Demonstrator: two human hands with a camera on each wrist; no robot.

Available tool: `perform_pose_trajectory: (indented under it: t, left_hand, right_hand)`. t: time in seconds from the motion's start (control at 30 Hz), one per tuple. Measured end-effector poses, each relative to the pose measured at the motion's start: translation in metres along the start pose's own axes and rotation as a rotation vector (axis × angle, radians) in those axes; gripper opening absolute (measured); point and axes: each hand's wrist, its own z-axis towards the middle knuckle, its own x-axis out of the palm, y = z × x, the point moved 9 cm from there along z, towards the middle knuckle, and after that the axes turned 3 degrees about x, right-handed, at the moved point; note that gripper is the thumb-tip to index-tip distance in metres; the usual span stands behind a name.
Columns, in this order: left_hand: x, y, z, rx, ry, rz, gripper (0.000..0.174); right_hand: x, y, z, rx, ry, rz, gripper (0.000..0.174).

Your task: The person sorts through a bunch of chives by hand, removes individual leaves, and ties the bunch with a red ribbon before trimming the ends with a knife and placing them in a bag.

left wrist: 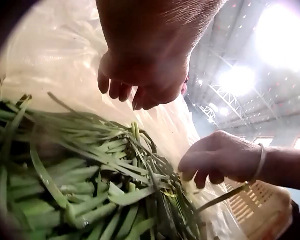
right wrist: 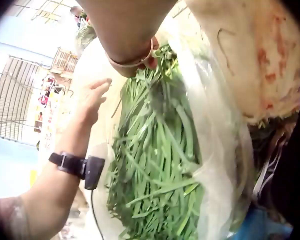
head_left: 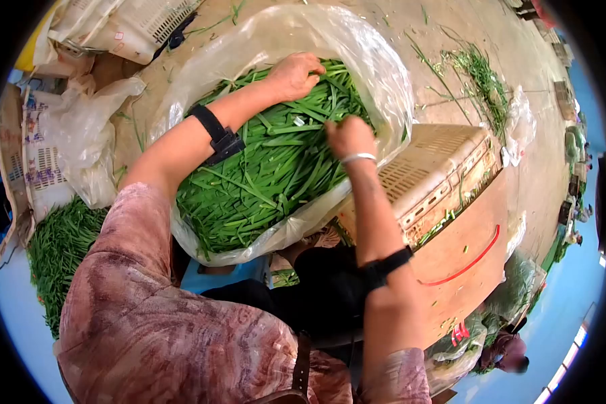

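A large clear plastic bag (head_left: pixel 377 67) stands wide, filled with long flat green leaves (head_left: pixel 269 158) that look like garlic chives. Over the far side of the leaves is my left hand (head_left: pixel 295 77), its fingers loosely bent; the left wrist view shows them hanging above the pile with nothing in them. My right hand (head_left: pixel 351 138) is at the right side of the pile, fingers bent downward and a pale bangle (head_left: pixel 359 157) on its wrist. In the right wrist view its fingertips (right wrist: pixel 151 62) are right at the leaf ends; I cannot tell whether they pinch any.
A cream plastic crate (head_left: pixel 431 168) is right of the bag, beside a tan board (head_left: pixel 468 249). More green leaves (head_left: pixel 64 242) are heaped at the left, near a white crate (head_left: pixel 44 155) and crumpled plastic (head_left: pixel 91 148). Scattered leaves (head_left: pixel 481 81) litter the floor. Another person (head_left: pixel 505 353) is at lower right.
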Motion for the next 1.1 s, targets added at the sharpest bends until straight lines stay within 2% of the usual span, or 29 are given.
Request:
perform_pose_trajectory:
  t: [0.03, 0.07, 0.17, 0.23, 0.3, 0.37, 0.4, 0.47, 0.5, 0.53, 0.57, 0.6, 0.63, 0.67, 0.7, 0.73, 0.77, 0.83, 0.87, 0.93, 0.97, 1.03, 1.07, 1.1]
  left_hand:
    - [0.008, 0.008, -0.001, -0.095, 0.044, -0.093, 0.031]
    - [0.012, 0.019, -0.002, -0.190, 0.081, -0.180, 0.030]
    - [0.009, 0.038, -0.006, -0.214, 0.040, -0.158, 0.031]
    - [0.008, 0.050, -0.015, -0.247, 0.057, -0.134, 0.034]
    - [0.007, 0.056, -0.011, -0.264, 0.061, -0.113, 0.037]
    - [0.018, 0.061, -0.009, -0.285, 0.198, 0.004, 0.048]
    - [0.020, 0.058, -0.007, -0.289, 0.245, -0.005, 0.059]
    - [0.031, 0.055, 0.003, -0.235, 0.253, 0.076, 0.064]
    - [0.041, 0.054, 0.007, -0.186, 0.271, 0.165, 0.069]
    - [0.053, 0.062, 0.010, -0.218, 0.283, 0.166, 0.079]
    - [0.052, 0.057, 0.012, -0.215, 0.278, 0.166, 0.079]
    - [0.048, 0.052, 0.013, -0.252, 0.274, 0.208, 0.082]
    - [0.044, 0.046, 0.014, -0.289, 0.271, 0.248, 0.085]
    - [0.035, 0.040, 0.017, -0.359, 0.424, 0.275, 0.089]
    - [0.037, 0.042, 0.024, -0.351, 0.421, 0.271, 0.089]
    - [0.042, 0.048, 0.030, -0.343, 0.447, 0.235, 0.089]
    - [0.047, 0.053, 0.033, -0.338, 0.472, 0.200, 0.089]
    - [0.049, 0.054, 0.041, -0.305, 0.461, 0.217, 0.088]
    - [0.049, 0.056, 0.043, -0.333, 0.491, 0.204, 0.086]
    - [0.055, 0.059, 0.042, -0.333, 0.521, 0.165, 0.085]
    - [0.070, 0.070, 0.038, -0.329, 0.525, 0.166, 0.085]
    - [0.095, 0.085, 0.042, -0.279, 0.339, -0.031, 0.090]
    - [0.094, 0.080, 0.037, -0.301, 0.427, -0.055, 0.096]
    - [0.095, 0.081, 0.038, -0.302, 0.422, -0.056, 0.096]
  right_hand:
    - [0.018, 0.005, -0.007, 0.090, 0.146, -0.024, 0.042]
    - [0.034, -0.001, -0.010, 0.125, 0.093, 0.021, 0.041]
    - [0.065, -0.014, -0.006, 0.109, 0.092, 0.158, 0.030]
    - [0.072, -0.022, -0.014, 0.046, 0.166, 0.404, 0.027]
    - [0.031, 0.003, -0.057, 0.055, 0.293, 0.613, 0.021]
    - [-0.018, 0.023, -0.111, 0.032, 0.377, 0.805, 0.014]
    - [-0.036, 0.018, -0.133, -0.021, 0.402, 0.990, 0.013]
    - [-0.081, -0.013, -0.180, 0.018, 0.332, 1.046, 0.016]
    - [-0.105, -0.036, -0.203, 0.057, 0.236, 1.061, 0.015]
    - [-0.128, -0.078, -0.229, 0.087, 0.042, 0.949, 0.011]
    - [-0.151, -0.118, -0.260, 0.060, -0.063, 0.752, 0.009]
    - [-0.171, -0.156, -0.298, 0.156, -0.161, 0.882, 0.012]
    - [-0.187, -0.184, -0.335, 0.107, -0.291, 0.784, 0.013]
    - [-0.202, -0.215, -0.376, 0.059, -0.419, 0.682, 0.015]
    - [-0.194, -0.284, -0.423, 0.402, -0.310, 0.749, 0.024]
    - [-0.185, -0.322, -0.454, 0.624, -0.236, 0.813, 0.020]
    - [-0.183, -0.366, -0.490, 0.861, -0.278, 0.305, 0.023]
    - [-0.186, -0.346, -0.495, 0.476, -0.149, -0.667, 0.024]
    - [-0.178, -0.333, -0.473, 0.696, -0.319, 0.193, 0.027]
    - [-0.185, -0.206, -0.374, 0.472, -0.218, 0.323, 0.025]
    - [-0.180, -0.183, -0.336, 0.299, -0.245, 0.322, 0.030]
    - [-0.150, -0.100, -0.244, 0.187, -0.102, 0.698, 0.036]
    - [-0.133, -0.060, -0.201, -0.009, 0.010, 0.517, 0.040]
    - [-0.115, -0.030, -0.162, -0.171, 0.072, 0.512, 0.044]
